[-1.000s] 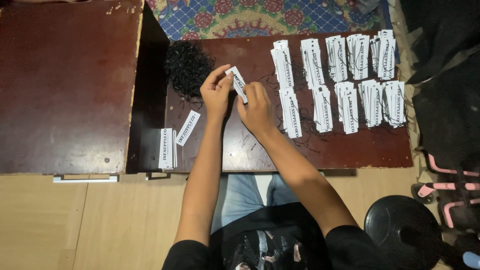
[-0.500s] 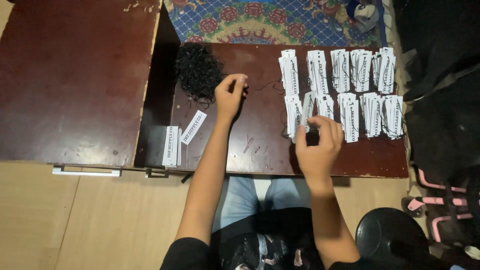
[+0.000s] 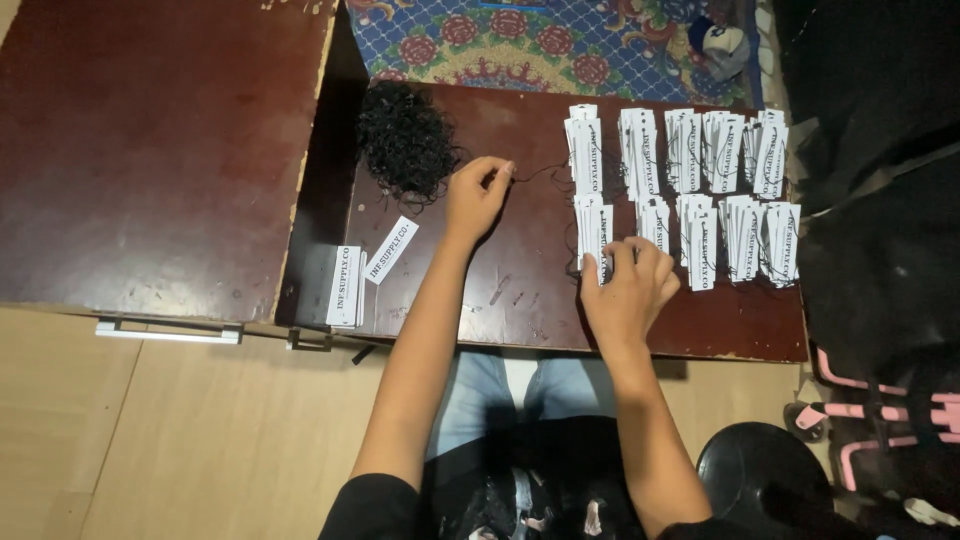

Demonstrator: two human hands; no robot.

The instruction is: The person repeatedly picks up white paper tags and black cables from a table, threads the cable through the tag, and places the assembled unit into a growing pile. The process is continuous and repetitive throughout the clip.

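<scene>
Head view, looking straight down: a seated person is working at a dark reddish-brown counter (image 3: 520, 300) with both bare hands. The left hand (image 3: 478, 195) is pinching a thin black string (image 3: 540, 172) between fingertips, its grip closed on that strand, just beside a tangled heap of black strings (image 3: 405, 145) lying at the counter's far left. The right hand (image 3: 628, 285) is resting with fingers spread and curled over the nearest bundle of white paper tags (image 3: 595, 228) in the front row; whether it is actually gripping a tag I cannot tell.

To the right, many bundles of strung tags (image 3: 700, 160) are sitting in two neat rows, black loops trailing from them, which suggests a good share of the tagging is already finished. Still waiting are a small stack of plain tags (image 3: 345, 285) at the counter's near left edge, with one loose tag (image 3: 392, 250) lying tilted beside it, and the heap of strings remains sizeable.

A second, bare wooden tabletop (image 3: 150, 150) is standing to the left, a patterned rug (image 3: 540, 45) is showing beyond, and a black stool (image 3: 765, 480) is sitting near the person's right knee.
</scene>
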